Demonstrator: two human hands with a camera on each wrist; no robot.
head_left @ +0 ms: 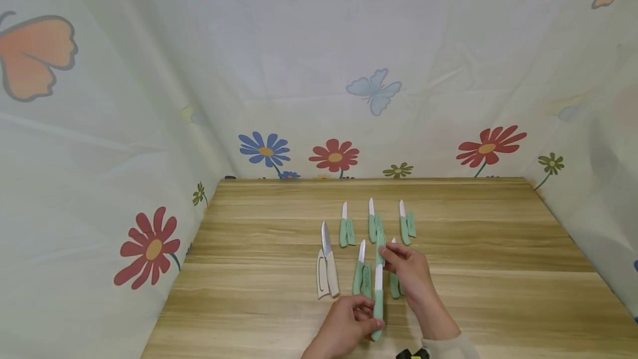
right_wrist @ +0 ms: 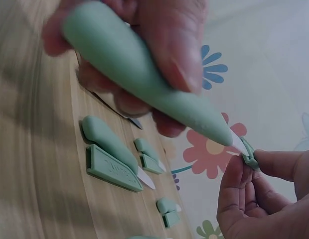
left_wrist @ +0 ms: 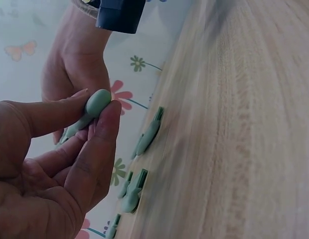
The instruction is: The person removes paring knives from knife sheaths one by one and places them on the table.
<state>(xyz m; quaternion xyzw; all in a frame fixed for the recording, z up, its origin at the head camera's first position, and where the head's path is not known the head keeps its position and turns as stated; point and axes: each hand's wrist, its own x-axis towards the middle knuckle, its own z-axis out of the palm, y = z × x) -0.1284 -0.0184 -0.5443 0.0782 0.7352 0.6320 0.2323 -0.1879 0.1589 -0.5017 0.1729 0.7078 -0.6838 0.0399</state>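
Note:
My left hand (head_left: 344, 323) pinches the green handle of a paring knife (head_left: 378, 309) between thumb and fingers. Its white blade points away from me. At the blade's far end, my right hand (head_left: 411, 276) pinches a green blade sheath (head_left: 381, 248). The right wrist view shows the blade meeting that sheath (right_wrist: 249, 153); how deep it sits inside is hidden. Both hands hold these pieces above the table. Beneath the right hand, another green-handled knife (head_left: 395, 286) is partly covered. A green knife (head_left: 358, 276) with its sheath (head_left: 367, 280) lies just left of the held knife.
Three green knives, each beside a sheath, lie in a back row, including the left one (head_left: 343, 231) and right one (head_left: 404, 229). A cream-handled knife (head_left: 331, 273) and cream sheath (head_left: 322, 276) lie at left. Flower-printed curtains (head_left: 309, 93) surround the wooden table (head_left: 249, 270).

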